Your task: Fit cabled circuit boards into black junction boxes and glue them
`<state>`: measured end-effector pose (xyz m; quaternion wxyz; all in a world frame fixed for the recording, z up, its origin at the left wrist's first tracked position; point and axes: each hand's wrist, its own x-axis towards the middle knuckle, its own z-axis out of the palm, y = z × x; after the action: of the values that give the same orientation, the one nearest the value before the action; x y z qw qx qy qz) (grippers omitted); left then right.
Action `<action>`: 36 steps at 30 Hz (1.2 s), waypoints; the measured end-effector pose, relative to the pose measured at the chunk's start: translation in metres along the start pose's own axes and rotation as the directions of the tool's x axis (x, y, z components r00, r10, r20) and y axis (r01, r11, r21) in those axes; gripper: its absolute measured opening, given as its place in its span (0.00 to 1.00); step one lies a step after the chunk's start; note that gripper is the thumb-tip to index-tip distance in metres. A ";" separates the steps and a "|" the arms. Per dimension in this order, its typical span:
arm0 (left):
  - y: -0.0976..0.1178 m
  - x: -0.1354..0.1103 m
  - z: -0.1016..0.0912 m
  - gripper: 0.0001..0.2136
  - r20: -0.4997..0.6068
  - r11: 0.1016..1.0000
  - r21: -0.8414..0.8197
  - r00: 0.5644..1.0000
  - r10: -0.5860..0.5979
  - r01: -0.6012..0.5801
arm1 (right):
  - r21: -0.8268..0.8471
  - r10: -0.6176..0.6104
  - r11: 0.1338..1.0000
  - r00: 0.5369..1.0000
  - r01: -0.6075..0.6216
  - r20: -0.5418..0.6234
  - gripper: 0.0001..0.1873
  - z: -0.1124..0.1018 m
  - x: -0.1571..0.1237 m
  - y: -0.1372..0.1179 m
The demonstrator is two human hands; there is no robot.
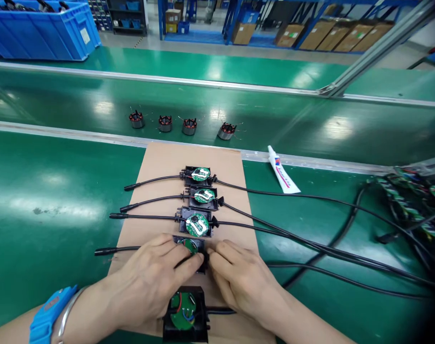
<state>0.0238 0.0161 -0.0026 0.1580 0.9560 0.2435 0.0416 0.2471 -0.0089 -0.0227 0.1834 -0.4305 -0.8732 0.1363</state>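
Note:
My left hand [154, 267] lies over a small black plastic housing [200, 265], its thumb and fingers gripping the sides. Part of a round green circuit board [189, 246] shows inside that housing between the fingers. My right hand [238, 270] is closed at the housing's right end, where a black cable [292, 265] leads away; the fingertips hide the exact grip. Three similar housings with boards bearing white paste, such as the nearest one [197, 223], lie in a column beyond my hands. Closer to me sits another black housing [185, 329] with red and blue wires on its board.
Under the housings lies a cardboard sheet [174, 155] on the green bench [52, 191]. A white tube [283, 174] rests to its right. Several copper-wound stators [189, 126] stand behind. Cables run right toward piled boards [399, 200]. A blue bin [41, 33] is back left.

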 end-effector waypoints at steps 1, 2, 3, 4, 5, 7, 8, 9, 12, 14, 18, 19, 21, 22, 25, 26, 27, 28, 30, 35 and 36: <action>0.002 0.001 0.001 0.27 0.007 1.000 0.007 1.000 -0.008 0.008 | -0.019 -0.001 1.000 1.000 0.001 0.021 0.13 -0.001 0.001 -0.002; 0.004 0.002 0.001 0.26 0.018 1.000 0.019 1.000 -0.017 0.017 | -0.042 -0.002 0.999 0.999 0.003 0.045 0.13 -0.002 0.003 -0.005; 0.007 0.004 0.001 0.24 0.029 0.999 0.037 0.999 -0.027 0.026 | -0.065 -0.002 0.998 0.997 0.007 0.071 0.13 -0.002 0.005 -0.007; 0.009 0.006 0.001 0.21 0.042 0.998 0.059 0.998 -0.039 0.036 | -0.087 0.002 0.996 0.995 0.007 0.099 0.12 -0.002 0.006 -0.008; 0.011 0.008 0.001 0.19 0.052 0.996 0.078 0.997 -0.051 0.047 | -0.105 0.008 0.994 0.992 0.005 0.125 0.12 -0.003 0.007 -0.009; 0.013 0.010 0.001 0.17 0.058 0.994 0.099 0.996 -0.062 0.056 | -0.122 0.018 0.993 0.988 0.001 0.155 0.11 -0.004 0.008 -0.008; 0.014 0.010 0.002 0.18 0.049 0.993 0.104 0.997 -0.059 0.054 | -0.124 0.024 0.992 0.988 -0.005 0.153 0.11 -0.005 0.008 -0.007; 0.014 0.009 0.002 0.20 0.034 0.993 0.107 0.998 -0.054 0.050 | -0.117 0.032 0.993 0.989 -0.014 0.147 0.10 -0.007 0.007 -0.005; 0.012 0.005 0.004 0.25 -0.005 0.991 0.128 0.999 -0.042 0.042 | -0.026 0.067 0.998 0.994 -0.065 0.086 0.10 -0.011 0.003 0.000; 0.012 0.005 0.003 0.25 -0.006 0.989 0.137 0.999 -0.052 0.052 | 0.054 0.097 0.994 0.995 -0.099 0.034 0.12 -0.011 0.002 0.002; 0.013 0.008 0.001 0.22 0.012 0.991 0.113 0.997 -0.072 0.071 | 0.143 0.105 0.985 0.994 -0.102 -0.014 0.13 -0.002 0.003 0.003; 0.012 0.007 0.001 0.22 0.013 0.992 0.098 0.997 -0.076 0.074 | 0.152 0.105 0.983 0.994 -0.101 -0.019 0.12 0.000 0.003 0.004; 0.012 0.005 0.003 0.24 0.008 0.993 0.075 0.996 -0.087 0.086 | 0.160 0.108 0.982 0.994 -0.101 -0.035 0.12 0.003 0.003 0.004; 0.011 0.003 0.004 0.27 0.003 0.994 0.069 0.996 -0.088 0.088 | 0.158 0.109 0.982 0.993 -0.101 -0.042 0.12 0.004 0.002 0.004; 0.010 0.000 0.007 0.30 -0.006 0.994 0.079 0.997 -0.076 0.076 | 0.144 0.093 0.986 0.994 -0.085 -0.051 0.12 0.006 0.000 0.005; 0.010 0.000 0.007 0.30 0.001 0.994 0.086 0.997 -0.071 0.070 | 0.136 0.086 0.988 0.995 -0.077 -0.056 0.12 0.007 0.000 0.006; 0.009 0.001 0.007 0.29 0.012 0.994 0.091 0.998 -0.067 0.066 | 0.128 0.077 0.989 0.995 -0.069 -0.062 0.12 0.008 -0.001 0.006; 0.009 0.003 0.006 0.28 0.025 0.994 0.092 0.997 -0.068 0.065 | 0.120 0.067 0.991 0.995 -0.058 -0.071 0.12 0.010 -0.001 0.006; 0.010 0.008 0.005 0.26 0.040 0.993 0.084 0.996 -0.081 0.078 | 0.110 0.057 0.993 0.995 -0.047 -0.087 0.12 0.012 -0.001 0.007; 0.021 0.006 0.002 0.25 0.002 0.991 0.034 0.991 -0.132 0.132 | 0.183 0.088 0.980 0.996 -0.083 -0.022 0.10 0.002 -0.001 0.004; 0.023 0.003 0.001 0.25 -0.007 0.991 0.003 0.991 -0.132 0.132 | 0.195 0.081 0.977 0.997 -0.083 0.018 0.10 -0.004 -0.001 0.003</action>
<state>0.0370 -0.0016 0.0040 0.1578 0.9380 0.3067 0.0337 0.2514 -0.0071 -0.0210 0.2145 -0.4451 -0.8381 0.2313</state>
